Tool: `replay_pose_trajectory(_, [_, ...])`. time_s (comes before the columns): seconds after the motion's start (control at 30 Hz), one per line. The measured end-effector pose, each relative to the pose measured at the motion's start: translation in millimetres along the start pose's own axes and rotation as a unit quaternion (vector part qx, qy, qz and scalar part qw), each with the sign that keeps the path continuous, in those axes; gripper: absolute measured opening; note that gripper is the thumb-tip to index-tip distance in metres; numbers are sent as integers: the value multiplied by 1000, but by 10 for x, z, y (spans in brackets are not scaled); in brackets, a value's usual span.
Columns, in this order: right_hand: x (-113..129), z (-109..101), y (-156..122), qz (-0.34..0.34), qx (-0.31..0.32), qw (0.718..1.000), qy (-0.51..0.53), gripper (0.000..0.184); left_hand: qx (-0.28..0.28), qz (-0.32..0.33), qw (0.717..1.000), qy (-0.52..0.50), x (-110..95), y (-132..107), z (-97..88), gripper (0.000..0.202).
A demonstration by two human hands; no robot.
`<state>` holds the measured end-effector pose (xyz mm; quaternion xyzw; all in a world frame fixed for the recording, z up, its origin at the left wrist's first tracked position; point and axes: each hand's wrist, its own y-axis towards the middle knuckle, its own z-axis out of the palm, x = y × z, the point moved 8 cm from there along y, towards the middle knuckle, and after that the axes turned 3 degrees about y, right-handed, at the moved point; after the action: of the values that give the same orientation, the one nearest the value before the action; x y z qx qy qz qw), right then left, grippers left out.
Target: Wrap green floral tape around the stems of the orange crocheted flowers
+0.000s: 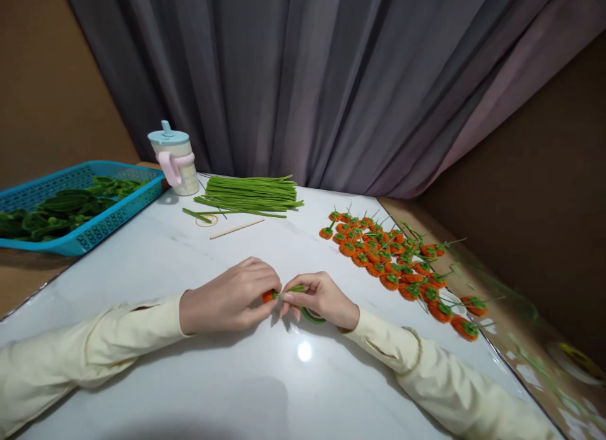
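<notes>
hanging behind everything, a grey curtain (284, 80) falls in folds to the far side of the white table (227, 389). at the left edge i can see a blue basket (97, 230) with dark green leaf shapes (66, 201) lying in it. along the right side spreads a crowd of orange pumpkin-like pieces (376, 269), green tops up, thin stalks poking every which way. a bundle of green stems (250, 192) lies near the curtain, and just left of it stands a pale mug (188, 181) with a blue lid and pink handle. the person's left hand (237, 295) and right hand (322, 301) meet around the middle. a wooden stick (237, 229) lies slanted before the bundle; a thin tan loop (215, 221) sits beside it. the right fingers are pinched together on a green strip (297, 288). smallest is an orange piece (269, 296), clamped in the left fingers, just above the table; whether strip and piece are joined, i can't tell.
</notes>
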<state>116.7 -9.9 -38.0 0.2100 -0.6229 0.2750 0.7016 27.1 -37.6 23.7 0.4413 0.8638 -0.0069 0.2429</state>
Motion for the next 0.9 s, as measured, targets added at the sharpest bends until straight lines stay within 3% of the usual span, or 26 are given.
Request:
replay_pose_trajectory(0.13, [-32,25,10,15,29,999,0,29,7,-47,999,-18,85,8,72,13])
replay_pose_trajectory(0.27, [-32,34,-2,16,49,998,-24,31,24,-82,991,-105,166,8,94,9])
replay_pose_trajectory(0.43, [141,80,-64,-54,63,984,-159,28,99,-194,931,-292,266,-35,210,12])
replay_pose_trajectory(0.53, [336,140,-131,-168,57,937,-302,23,117,-237,878,-398,305,-62,290,11])
replay_pose_trajectory(0.63, [460,236,-230,-299,59,855,-419,26,128,-274,801,-517,384,-97,436,11])
replay_pose_trajectory(0.7, [453,292,-281,-356,68,802,-475,28,135,-302,745,-579,441,-125,545,13])
replay_pose_trajectory(0.77, [412,320,-299,-380,74,771,-505,29,143,-318,716,-605,467,-140,609,14])
replay_pose_trajectory(0.83, [379,311,-285,-374,72,775,-505,28,147,-310,737,-583,452,-125,591,15])
replay_pose_trajectory(0.9, [358,276,-245,-340,63,804,-483,27,147,-281,795,-516,402,-92,509,16])
